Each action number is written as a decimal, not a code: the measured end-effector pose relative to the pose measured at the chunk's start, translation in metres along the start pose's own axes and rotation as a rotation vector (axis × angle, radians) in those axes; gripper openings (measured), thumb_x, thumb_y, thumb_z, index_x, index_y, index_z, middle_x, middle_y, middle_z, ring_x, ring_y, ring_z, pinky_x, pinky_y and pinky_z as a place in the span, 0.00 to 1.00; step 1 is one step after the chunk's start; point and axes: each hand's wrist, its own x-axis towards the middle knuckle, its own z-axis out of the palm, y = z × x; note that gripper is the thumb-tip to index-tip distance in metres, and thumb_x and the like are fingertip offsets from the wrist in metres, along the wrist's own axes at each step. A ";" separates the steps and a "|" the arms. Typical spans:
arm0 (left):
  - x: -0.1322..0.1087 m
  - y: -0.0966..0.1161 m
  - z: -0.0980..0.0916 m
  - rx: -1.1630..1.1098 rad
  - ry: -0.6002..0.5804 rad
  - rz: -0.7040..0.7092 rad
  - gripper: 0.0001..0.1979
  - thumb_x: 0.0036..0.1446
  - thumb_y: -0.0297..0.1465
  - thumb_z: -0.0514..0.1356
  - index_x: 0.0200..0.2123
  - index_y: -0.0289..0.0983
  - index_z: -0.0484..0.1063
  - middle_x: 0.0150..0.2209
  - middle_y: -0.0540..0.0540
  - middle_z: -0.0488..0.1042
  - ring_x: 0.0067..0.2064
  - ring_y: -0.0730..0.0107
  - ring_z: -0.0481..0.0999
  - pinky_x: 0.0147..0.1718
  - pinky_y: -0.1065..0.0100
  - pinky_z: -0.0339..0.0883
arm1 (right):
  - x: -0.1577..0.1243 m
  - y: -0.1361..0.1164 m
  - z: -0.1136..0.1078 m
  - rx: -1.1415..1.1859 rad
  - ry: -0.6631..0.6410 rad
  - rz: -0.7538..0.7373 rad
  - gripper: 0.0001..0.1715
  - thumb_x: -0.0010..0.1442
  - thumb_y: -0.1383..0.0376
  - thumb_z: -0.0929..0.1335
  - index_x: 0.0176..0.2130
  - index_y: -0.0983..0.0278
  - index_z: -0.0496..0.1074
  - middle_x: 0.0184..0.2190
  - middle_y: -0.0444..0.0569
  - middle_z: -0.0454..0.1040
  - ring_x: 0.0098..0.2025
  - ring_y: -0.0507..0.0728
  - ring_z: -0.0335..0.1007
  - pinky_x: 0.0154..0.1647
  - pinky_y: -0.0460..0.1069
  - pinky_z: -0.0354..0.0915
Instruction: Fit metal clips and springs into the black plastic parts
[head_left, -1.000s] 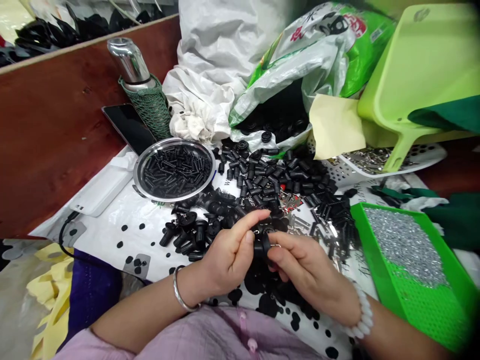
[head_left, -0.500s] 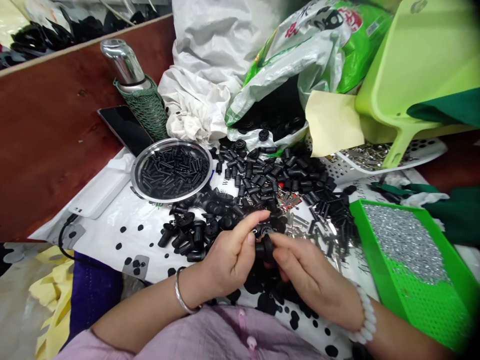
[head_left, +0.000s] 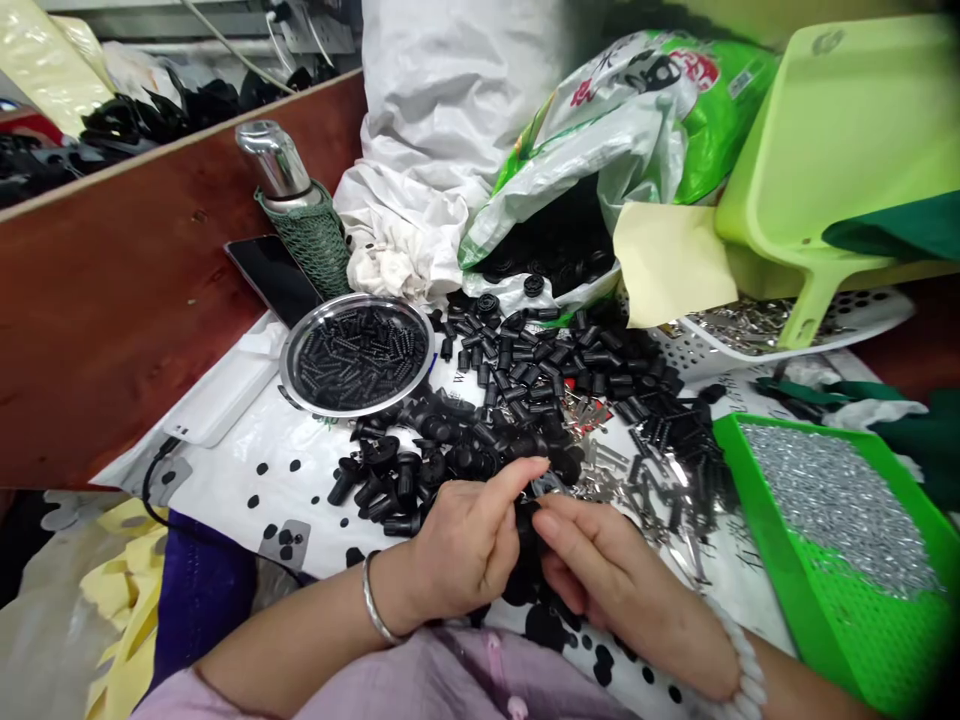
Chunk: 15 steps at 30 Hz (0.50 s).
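My left hand (head_left: 465, 545) and my right hand (head_left: 600, 570) meet at the near middle of the table, both pinched on one small black plastic part (head_left: 526, 520) with a bit of silver metal at its top. The left forefinger stretches over it. Just beyond the hands lies a heap of black knob-like parts (head_left: 420, 460), and farther back a spread of short black plastic tubes (head_left: 555, 355). Small silver metal clips (head_left: 607, 465) lie scattered to the right of the hands.
A steel dish of black springs (head_left: 358, 352) sits back left, beside a phone (head_left: 274, 278) and a netted flask (head_left: 300, 215). A green tray of tiny silver pieces (head_left: 825, 500) is at right. Bags (head_left: 600, 130) and a lime scoop (head_left: 840, 160) stand behind.
The hands stay together on the black part, with the fingers shifting slightly on it. The camera has tilted, so everything sits a little lower and to the right in view.
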 end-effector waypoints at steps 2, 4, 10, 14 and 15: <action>-0.001 0.001 -0.002 0.039 0.006 0.014 0.22 0.60 0.23 0.43 0.58 0.31 0.51 0.32 0.44 0.74 0.25 0.73 0.70 0.28 0.70 0.67 | 0.000 0.000 0.003 0.036 -0.016 0.039 0.28 0.63 0.47 0.52 0.22 0.62 0.56 0.12 0.37 0.56 0.13 0.46 0.50 0.13 0.43 0.49; -0.001 0.002 -0.006 0.063 0.000 0.027 0.22 0.60 0.23 0.43 0.57 0.30 0.53 0.32 0.44 0.74 0.27 0.72 0.71 0.30 0.70 0.68 | -0.002 0.000 0.003 0.017 -0.015 0.019 0.29 0.63 0.47 0.51 0.22 0.62 0.58 0.13 0.39 0.59 0.14 0.47 0.52 0.14 0.43 0.51; 0.007 -0.016 -0.027 0.349 0.031 -0.052 0.23 0.60 0.26 0.47 0.59 0.30 0.52 0.30 0.45 0.69 0.30 0.69 0.68 0.31 0.67 0.65 | -0.014 -0.003 -0.045 -0.156 0.311 -0.157 0.24 0.64 0.51 0.55 0.34 0.65 0.69 0.22 0.45 0.70 0.18 0.48 0.59 0.19 0.44 0.58; 0.015 -0.033 -0.038 0.455 0.131 -0.146 0.23 0.58 0.28 0.52 0.57 0.34 0.56 0.33 0.45 0.68 0.34 0.66 0.68 0.37 0.64 0.63 | -0.022 0.011 -0.092 -0.322 0.531 -0.066 0.27 0.65 0.53 0.53 0.33 0.66 0.70 0.21 0.46 0.70 0.18 0.49 0.60 0.20 0.45 0.60; 0.016 -0.035 -0.038 0.465 0.159 -0.153 0.23 0.58 0.28 0.53 0.57 0.35 0.56 0.32 0.46 0.67 0.33 0.67 0.67 0.37 0.64 0.63 | -0.022 0.016 -0.102 -0.438 0.541 -0.040 0.27 0.66 0.54 0.52 0.33 0.66 0.70 0.23 0.47 0.71 0.19 0.49 0.62 0.21 0.45 0.59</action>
